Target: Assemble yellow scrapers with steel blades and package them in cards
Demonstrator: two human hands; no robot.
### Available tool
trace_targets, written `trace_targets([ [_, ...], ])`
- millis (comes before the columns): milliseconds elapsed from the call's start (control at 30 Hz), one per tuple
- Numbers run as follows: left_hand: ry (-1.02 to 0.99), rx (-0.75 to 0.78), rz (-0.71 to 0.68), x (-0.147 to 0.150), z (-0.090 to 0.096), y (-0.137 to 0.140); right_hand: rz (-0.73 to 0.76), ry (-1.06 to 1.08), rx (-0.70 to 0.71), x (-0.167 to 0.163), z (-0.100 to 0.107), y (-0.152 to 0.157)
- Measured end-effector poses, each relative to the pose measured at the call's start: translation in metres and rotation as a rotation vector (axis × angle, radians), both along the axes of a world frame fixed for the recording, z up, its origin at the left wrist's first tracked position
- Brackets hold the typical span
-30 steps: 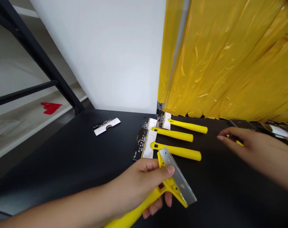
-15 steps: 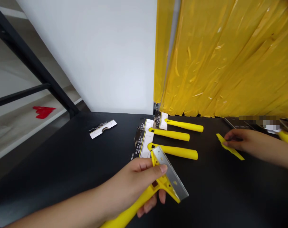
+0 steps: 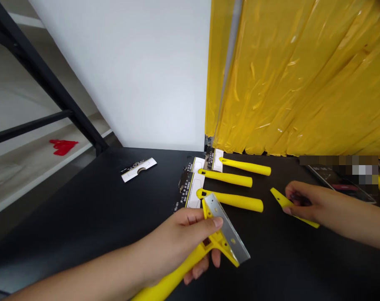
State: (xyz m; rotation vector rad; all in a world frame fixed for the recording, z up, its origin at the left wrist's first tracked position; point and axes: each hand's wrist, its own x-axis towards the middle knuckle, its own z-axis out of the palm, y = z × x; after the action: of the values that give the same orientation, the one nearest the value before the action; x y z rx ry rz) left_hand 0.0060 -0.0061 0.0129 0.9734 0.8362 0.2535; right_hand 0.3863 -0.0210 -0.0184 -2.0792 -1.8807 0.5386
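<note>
My left hand [image 3: 190,234] is closed round the head of a yellow scraper [image 3: 174,271], its thumb pressing on the metal blade [image 3: 230,234]. The scraper's long handle runs down toward the bottom edge. At the right, my right hand [image 3: 309,200] pinches a flat yellow plastic piece [image 3: 279,200], a long strip with a small hole, held over the black tabletop. Something dark shows among the right fingers, too unclear to name. Beyond my left hand lie several yellow-handled scrapers [image 3: 237,200] in packaging cards [image 3: 195,188].
A loose white-and-black card [image 3: 139,169] with a half-round notch lies on the black table [image 3: 92,217]. Behind stand a white panel [image 3: 139,75] and yellow plastic sheeting [image 3: 303,75]. A red item [image 3: 62,146] rests on the left shelf. Dark packages [image 3: 350,184] lie at the right.
My right hand has moved a little left and nearer with the yellow plastic piece. My left hand keeps its grip on the scraper. The view has shifted slightly.
</note>
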Motion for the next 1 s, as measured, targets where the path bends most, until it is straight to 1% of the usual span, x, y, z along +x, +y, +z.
trace_targets([
  [100,0.008,0.011,0.000,0.001,0.000,0.000,0.030,0.079,-0.111,-0.005,0.008,0.001],
  [167,0.010,0.027,0.000,0.001,0.000,0.000,0.032,0.114,-0.127,-0.012,0.019,-0.001],
  [233,0.005,0.031,-0.009,0.002,-0.001,-0.001,0.042,0.196,-0.126,-0.025,0.031,-0.008],
  [267,0.003,0.030,-0.015,0.002,-0.002,-0.001,0.054,0.254,-0.132,-0.033,0.036,-0.013],
  [333,0.001,0.017,-0.033,0.002,-0.003,-0.001,0.038,0.523,-0.165,-0.055,0.043,-0.025],
  [400,-0.002,0.003,-0.051,0.003,-0.004,-0.002,0.073,0.689,-0.195,-0.079,0.045,-0.037],
  [500,-0.006,0.013,-0.068,0.004,-0.006,-0.004,0.197,0.867,-0.349,-0.112,0.041,-0.047],
  [567,-0.002,0.034,-0.075,0.006,-0.006,-0.006,0.233,0.902,-0.413,-0.126,0.038,-0.047],
  [600,0.006,0.044,-0.076,0.007,-0.005,-0.007,0.238,0.893,-0.418,-0.131,0.037,-0.046],
  [733,0.038,0.069,-0.074,0.010,0.001,-0.010,0.241,0.836,-0.343,-0.138,0.033,-0.042],
  [833,0.048,0.089,-0.098,0.011,0.004,-0.013,0.244,0.839,-0.284,-0.142,0.030,-0.041],
  [933,0.069,0.130,-0.134,0.012,0.004,-0.016,0.272,0.883,-0.288,-0.147,0.028,-0.043],
  [1000,0.080,0.137,-0.147,0.011,0.003,-0.017,0.287,0.874,-0.296,-0.148,0.027,-0.044],
])
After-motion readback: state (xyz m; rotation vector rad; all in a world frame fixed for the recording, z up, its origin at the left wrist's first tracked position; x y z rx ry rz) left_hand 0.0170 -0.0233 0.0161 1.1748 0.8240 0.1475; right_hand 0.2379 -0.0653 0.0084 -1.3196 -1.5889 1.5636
